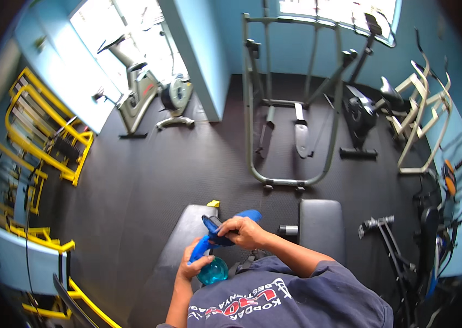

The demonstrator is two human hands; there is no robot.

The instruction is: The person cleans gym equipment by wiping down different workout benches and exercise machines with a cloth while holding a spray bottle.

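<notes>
In the lower middle of the head view, my left hand [193, 259] is closed round the blue trigger head of a spray bottle [213, 271] with a clear teal body. The bottle is close against the front of my dark shirt. Just to the right and above, my right hand [246, 232] grips a dark blue item [249, 215], perhaps a cap or cloth, with a dark strip along its opening. The spray head is right beside this item. Whether they touch cannot be told.
Padded black benches stand left [188, 229] and right [322, 229] of my hands. Beyond is a grey metal exercise frame [290, 182]. Exercise bikes [136, 94], yellow weight machines [50, 151] and a cream elliptical machine [417, 123] stand around the black floor.
</notes>
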